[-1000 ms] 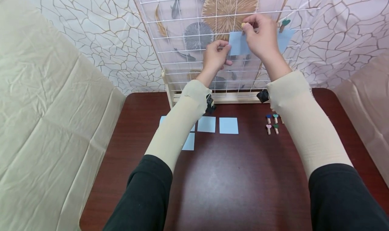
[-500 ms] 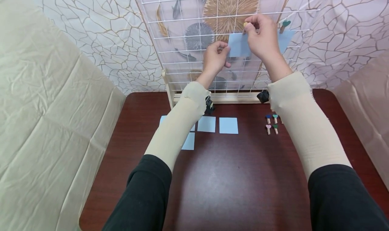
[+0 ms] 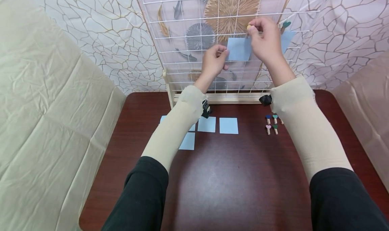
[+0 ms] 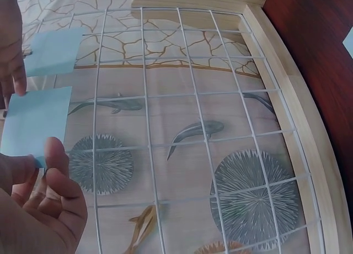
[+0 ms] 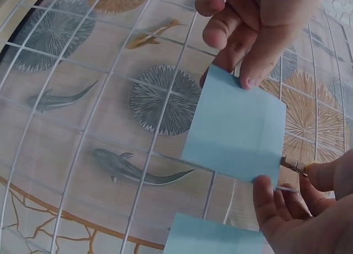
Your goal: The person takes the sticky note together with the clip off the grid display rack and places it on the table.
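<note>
My left hand (image 3: 212, 62) pinches the left edge of a light blue square of paper (image 3: 238, 49) in front of a white wire grid (image 4: 145, 94). At the paper's top edge, my right hand (image 3: 268, 40) pinches a small clothespin (image 5: 294, 166) with a yellow top. Its metal spring and tip show beside the paper in the right wrist view, where fingertips of the right hand also touch the sheet. Another blue paper (image 3: 287, 41) hangs on the grid to the right under a clothespin with a green heart (image 3: 286, 24), partly hidden by my right hand.
On the dark red-brown table (image 3: 231, 180) lie several blue papers (image 3: 229, 125), some hidden under the left sleeve. Several heart-topped clothespins (image 3: 268, 129) lie at the right, near the right forearm. A wooden base (image 3: 237, 99) supports the grid at the table's back edge.
The blue paper has dropped slightly, so its top edge is now below a grid wire. My right hand with the clothespin has shifted a little right and down; my left hand has lowered slightly.
</note>
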The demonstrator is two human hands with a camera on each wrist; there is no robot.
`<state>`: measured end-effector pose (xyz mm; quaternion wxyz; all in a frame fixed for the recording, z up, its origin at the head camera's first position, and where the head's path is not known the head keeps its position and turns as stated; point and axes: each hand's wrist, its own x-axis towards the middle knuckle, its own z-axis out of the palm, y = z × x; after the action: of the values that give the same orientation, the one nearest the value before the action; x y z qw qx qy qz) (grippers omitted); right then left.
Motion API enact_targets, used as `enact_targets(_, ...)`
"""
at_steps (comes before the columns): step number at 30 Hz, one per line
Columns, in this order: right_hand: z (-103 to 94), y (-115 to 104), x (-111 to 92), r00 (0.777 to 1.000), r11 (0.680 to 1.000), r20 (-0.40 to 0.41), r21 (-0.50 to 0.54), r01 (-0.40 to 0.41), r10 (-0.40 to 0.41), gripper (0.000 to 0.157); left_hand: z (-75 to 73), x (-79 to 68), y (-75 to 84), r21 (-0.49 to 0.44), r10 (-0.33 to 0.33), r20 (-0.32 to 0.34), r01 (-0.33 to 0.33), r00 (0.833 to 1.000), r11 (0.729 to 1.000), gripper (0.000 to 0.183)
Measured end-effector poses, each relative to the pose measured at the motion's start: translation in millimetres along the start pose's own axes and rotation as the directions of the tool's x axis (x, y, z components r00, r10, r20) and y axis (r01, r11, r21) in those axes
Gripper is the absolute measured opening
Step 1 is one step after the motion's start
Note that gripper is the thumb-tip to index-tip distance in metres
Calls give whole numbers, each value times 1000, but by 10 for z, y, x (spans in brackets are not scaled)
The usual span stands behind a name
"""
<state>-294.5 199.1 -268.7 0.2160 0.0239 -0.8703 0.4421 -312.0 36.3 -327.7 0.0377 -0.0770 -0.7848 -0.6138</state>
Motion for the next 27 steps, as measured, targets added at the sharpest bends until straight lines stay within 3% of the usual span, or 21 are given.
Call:
enact_targets(8, -31, 34, -39, 1000, 999, -24, 54, -6, 7, 27, -47, -25, -35, -24, -27, 4, 27, 1000, 999, 17)
enact_targets(18, 40, 143, -131, 982, 985, -137, 92, 146, -133, 21, -85, -53, -52, -83, -55, 5, 55, 998, 995, 17)
enact_targets(27, 74, 210, -214, 996, 975, -77, 216, 59, -43, 24, -150, -102, -127, -118, -11, -3, 10, 1000, 993, 19)
